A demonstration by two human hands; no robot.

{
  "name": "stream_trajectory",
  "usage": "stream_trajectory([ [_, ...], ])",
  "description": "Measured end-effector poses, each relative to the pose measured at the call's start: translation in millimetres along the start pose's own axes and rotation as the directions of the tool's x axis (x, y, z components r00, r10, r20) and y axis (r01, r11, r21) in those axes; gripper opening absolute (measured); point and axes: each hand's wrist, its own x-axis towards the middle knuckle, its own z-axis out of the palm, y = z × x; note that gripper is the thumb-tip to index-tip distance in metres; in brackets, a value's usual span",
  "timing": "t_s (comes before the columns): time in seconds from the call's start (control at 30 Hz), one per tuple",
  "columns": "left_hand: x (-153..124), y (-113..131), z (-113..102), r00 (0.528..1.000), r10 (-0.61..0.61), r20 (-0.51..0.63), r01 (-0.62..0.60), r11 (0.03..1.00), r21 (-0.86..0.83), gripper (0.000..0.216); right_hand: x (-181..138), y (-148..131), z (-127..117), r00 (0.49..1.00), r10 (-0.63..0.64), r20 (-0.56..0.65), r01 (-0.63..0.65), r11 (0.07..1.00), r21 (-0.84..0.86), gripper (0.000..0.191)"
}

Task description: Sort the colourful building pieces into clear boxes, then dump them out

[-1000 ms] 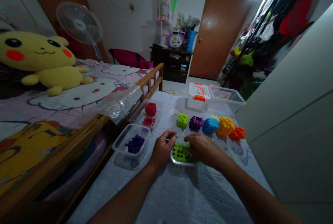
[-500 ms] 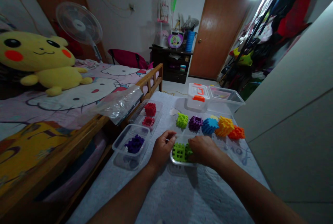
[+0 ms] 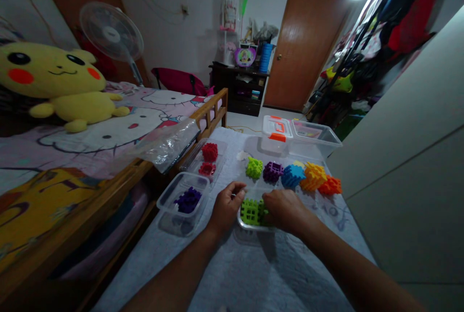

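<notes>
Hardly differs from half a second ago: both hands in the same spots, slightly more of the green grid pieces (image 3: 250, 211) uncovered than a second back. Left hand (image 3: 226, 208) curled, pinching the clear tray (image 3: 243, 225) at its 9 o'clock rim. Right hand (image 3: 284, 209) arched over the pieces from 3 o'clock, fingertips on them; cannot tell whether clamped. Tray resting mid-table (image 3: 253, 273); coloured cubes (image 3: 293, 175) in a row at 12 o'clock, bed (image 3: 108, 133) at 9 o'clock, door (image 3: 308, 36) at 1 o'clock.

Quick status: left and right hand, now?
Left hand: closed on the clear tray at its left rim.
Right hand: fingers curled onto the green blocks in the tray; whether the grip holds one cannot be told.
</notes>
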Motion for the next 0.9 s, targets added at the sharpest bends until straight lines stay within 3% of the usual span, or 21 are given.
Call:
stream_trajectory([
  [0.27, -0.7, 6.3, -0.4, 1.000, 0.018, -0.006, -0.018, 1.000, -0.001, 0.025, -9.8, 11.1, 1.6, 0.993, -0.006, -0.117, 0.010, 0.999, 0.035, 0.023],
  [0.47, -0.7, 5.3, -0.3, 1.000, 0.007, 0.005, -0.007, 1.000, -0.003, 0.026, -15.9, 14.8, 6.0, 0.994, -0.099, -0.040, 0.099, 0.995, -0.009, 0.022],
  [0.63, 0.0, 2.7, 0.0, 1.000, 0.019, 0.000, -0.019, 1.000, 0.015, 0.026, -17.7, 17.8, -7.0, 0.981, -0.192, 0.010, 0.192, 0.981, 0.007, 0.023],
  [0.77, 0.6, 1.0, -0.3, 1.000, 0.020, -0.001, -0.020, 1.000, 0.015, 0.027, -11.6, 13.1, -15.6, 0.980, -0.184, -0.076, 0.188, 0.980, 0.057, 0.023],
  [0.9, 0.6, 2.4, -0.4, 1.000, 0.016, -0.009, -0.015, 1.000, 0.015, 0.028, 3.4, -0.9, -8.6, 0.979, -0.173, -0.111, 0.179, 0.983, 0.048, 0.025],
])
